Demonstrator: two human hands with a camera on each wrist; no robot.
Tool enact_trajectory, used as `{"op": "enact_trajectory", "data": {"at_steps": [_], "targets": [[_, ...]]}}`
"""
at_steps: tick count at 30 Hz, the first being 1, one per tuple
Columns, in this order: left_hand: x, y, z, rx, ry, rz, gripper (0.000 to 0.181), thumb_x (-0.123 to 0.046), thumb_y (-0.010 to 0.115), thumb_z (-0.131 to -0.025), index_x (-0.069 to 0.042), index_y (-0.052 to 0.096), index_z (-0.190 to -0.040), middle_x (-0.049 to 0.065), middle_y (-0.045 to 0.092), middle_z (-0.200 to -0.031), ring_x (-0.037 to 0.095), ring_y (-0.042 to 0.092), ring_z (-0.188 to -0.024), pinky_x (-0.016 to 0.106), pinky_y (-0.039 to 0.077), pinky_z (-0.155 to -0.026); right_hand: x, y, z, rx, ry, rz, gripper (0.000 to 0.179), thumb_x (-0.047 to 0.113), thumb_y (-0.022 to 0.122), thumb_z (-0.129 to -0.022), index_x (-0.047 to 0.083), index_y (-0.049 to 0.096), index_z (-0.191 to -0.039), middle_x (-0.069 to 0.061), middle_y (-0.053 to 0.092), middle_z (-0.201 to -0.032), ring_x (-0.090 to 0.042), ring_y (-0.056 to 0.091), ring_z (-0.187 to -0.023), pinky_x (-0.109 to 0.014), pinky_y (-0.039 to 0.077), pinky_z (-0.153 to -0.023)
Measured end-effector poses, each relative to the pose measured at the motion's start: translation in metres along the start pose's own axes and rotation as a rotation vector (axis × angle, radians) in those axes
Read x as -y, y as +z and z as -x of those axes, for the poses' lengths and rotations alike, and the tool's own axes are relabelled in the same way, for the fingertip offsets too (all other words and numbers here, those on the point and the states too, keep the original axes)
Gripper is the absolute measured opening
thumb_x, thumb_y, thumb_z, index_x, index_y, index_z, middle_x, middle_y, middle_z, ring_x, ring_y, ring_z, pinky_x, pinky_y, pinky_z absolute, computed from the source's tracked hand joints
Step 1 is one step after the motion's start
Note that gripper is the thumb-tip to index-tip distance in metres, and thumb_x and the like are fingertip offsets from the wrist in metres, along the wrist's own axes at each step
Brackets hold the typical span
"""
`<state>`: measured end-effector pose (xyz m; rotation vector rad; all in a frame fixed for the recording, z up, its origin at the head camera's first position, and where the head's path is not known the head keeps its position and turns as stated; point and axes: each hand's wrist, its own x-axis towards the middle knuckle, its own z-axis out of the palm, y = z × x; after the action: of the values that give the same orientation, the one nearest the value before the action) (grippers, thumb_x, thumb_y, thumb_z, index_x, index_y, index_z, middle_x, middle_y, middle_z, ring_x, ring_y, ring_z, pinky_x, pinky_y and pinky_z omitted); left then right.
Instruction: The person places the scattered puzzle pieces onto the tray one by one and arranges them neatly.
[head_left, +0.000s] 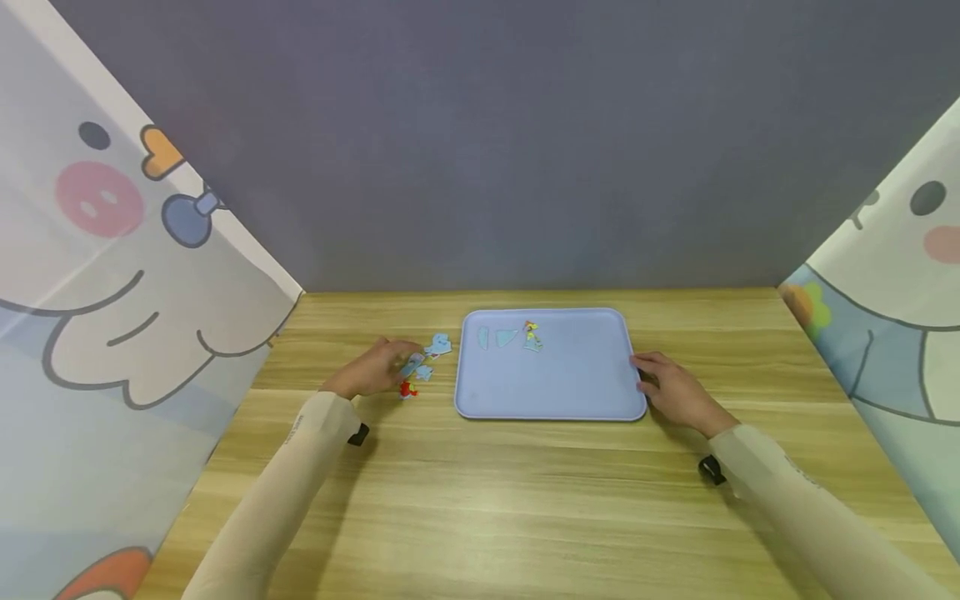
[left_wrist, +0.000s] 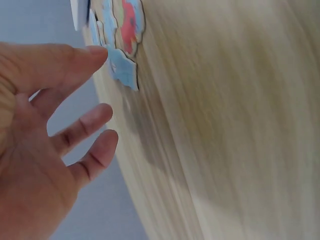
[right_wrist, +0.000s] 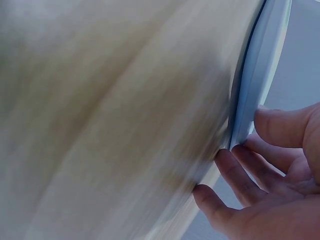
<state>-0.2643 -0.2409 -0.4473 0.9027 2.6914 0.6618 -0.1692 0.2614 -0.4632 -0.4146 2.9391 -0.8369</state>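
Note:
Flat cartoon puzzle pieces lie in a loose group left of the pale blue tray [head_left: 551, 383]. My left hand [head_left: 377, 368] is at this group, thumb and index finger pinching a light blue puzzle piece [head_left: 411, 365] at its edge. In the left wrist view the thumb tip meets the piece [left_wrist: 125, 72]; the index fingertip is hidden behind the thumb. A red piece [head_left: 407, 390] and two more blue pieces [head_left: 438, 344] lie close by. My right hand [head_left: 675, 392] holds the tray's right edge, thumb at the rim [right_wrist: 257, 75] and fingertips low against its side.
On the tray's upper left lie two plain light blue pieces [head_left: 506, 337] and a blue piece with a yellow and red figure [head_left: 532, 340]. The tray stands on a wood-grain table [head_left: 510, 500]. A grey panel [head_left: 525, 150] rises behind; cartoon-printed panels [head_left: 112, 292] flank both sides.

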Motion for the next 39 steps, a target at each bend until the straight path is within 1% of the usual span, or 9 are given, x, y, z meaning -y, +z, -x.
{"op": "enact_trajectory", "data": {"at_steps": [4,7,12,15,20,25,27,32,39], "targets": [[0.0019,0.0007,0.0035,0.061,-0.057,0.003,0.059,0.010,0.063,-0.080,-0.008,0.052,-0.134,0.010,0.054,-0.130,0.026,0.042,-0.091,0.040,0.042,-0.080,0.0005,0.0003,-0.0013,-0.007,0.001,-0.011,0.048,0.000,0.058,-0.091,-0.012,0.043,-0.134,-0.026,0.043,-0.133,-0.047,0.039,-0.122,-0.058,0.032,-0.097],[0.0019,0.0006,0.0051,0.075,-0.042,-0.002,0.063,0.009,0.068,-0.077,-0.007,0.051,-0.135,0.012,0.052,-0.133,0.028,0.044,-0.094,0.042,0.042,-0.082,0.0008,0.0007,-0.0015,-0.009,0.007,-0.013,0.048,0.000,0.058,-0.091,-0.013,0.042,-0.134,-0.026,0.043,-0.133,-0.047,0.039,-0.122,-0.058,0.032,-0.097],[0.0029,0.0019,0.0054,0.062,0.036,-0.046,0.065,0.004,0.077,-0.073,-0.003,0.051,-0.132,0.016,0.050,-0.134,0.033,0.046,-0.102,0.048,0.038,-0.090,0.0015,0.0009,-0.0008,-0.014,0.013,-0.013,0.047,0.000,0.057,-0.091,-0.012,0.043,-0.134,-0.026,0.043,-0.133,-0.047,0.039,-0.121,-0.058,0.032,-0.097],[0.0041,0.0033,0.0040,0.058,0.059,-0.077,0.064,0.002,0.078,-0.073,-0.003,0.052,-0.131,0.016,0.050,-0.133,0.033,0.045,-0.107,0.050,0.036,-0.093,0.0015,0.0013,-0.0006,-0.022,0.011,-0.017,0.047,0.000,0.058,-0.090,-0.013,0.043,-0.133,-0.026,0.044,-0.132,-0.047,0.040,-0.121,-0.058,0.033,-0.097],[0.0051,0.0030,0.0025,0.078,0.060,-0.092,0.059,0.004,0.076,-0.074,-0.004,0.055,-0.129,0.015,0.048,-0.133,0.036,0.041,-0.113,0.055,0.029,-0.099,-0.0004,0.0019,-0.0007,-0.012,0.019,-0.024,0.047,0.000,0.057,-0.091,-0.012,0.043,-0.134,-0.025,0.043,-0.133,-0.047,0.039,-0.122,-0.058,0.032,-0.097],[0.0069,0.0023,0.0017,0.108,0.072,-0.112,0.055,0.005,0.074,-0.077,-0.004,0.055,-0.128,0.015,0.044,-0.134,0.039,0.037,-0.121,0.060,0.014,-0.106,-0.0026,0.0021,-0.0017,0.003,0.024,-0.029,0.048,0.002,0.057,-0.092,-0.011,0.041,-0.136,-0.026,0.041,-0.135,-0.047,0.037,-0.123,-0.059,0.032,-0.097],[0.0072,0.0019,0.0012,0.112,0.073,-0.122,0.055,0.004,0.074,-0.077,-0.004,0.054,-0.129,0.015,0.043,-0.135,0.040,0.036,-0.123,0.061,0.014,-0.105,-0.0029,0.0021,-0.0019,0.006,0.023,-0.032,0.049,0.002,0.057,-0.092,-0.011,0.041,-0.136,-0.025,0.041,-0.135,-0.047,0.037,-0.123,-0.059,0.032,-0.097],[0.0065,0.0002,-0.0002,0.121,0.056,-0.128,0.057,0.000,0.076,-0.077,-0.005,0.054,-0.129,0.014,0.043,-0.137,0.039,0.037,-0.122,0.060,0.021,-0.103,-0.0035,0.0021,-0.0017,0.007,0.021,-0.036,0.049,0.002,0.057,-0.092,-0.011,0.041,-0.136,-0.025,0.041,-0.135,-0.048,0.037,-0.123,-0.059,0.032,-0.097],[0.0076,-0.0005,-0.0024,0.097,0.032,-0.114,0.060,-0.008,0.082,-0.072,-0.004,0.056,-0.126,0.016,0.049,-0.130,0.038,0.040,-0.122,0.060,0.011,-0.107,-0.0040,0.0028,-0.0021,0.001,0.011,-0.035,0.048,0.001,0.057,-0.092,-0.012,0.041,-0.135,-0.026,0.042,-0.134,-0.047,0.038,-0.122,-0.059,0.032,-0.097]]}}
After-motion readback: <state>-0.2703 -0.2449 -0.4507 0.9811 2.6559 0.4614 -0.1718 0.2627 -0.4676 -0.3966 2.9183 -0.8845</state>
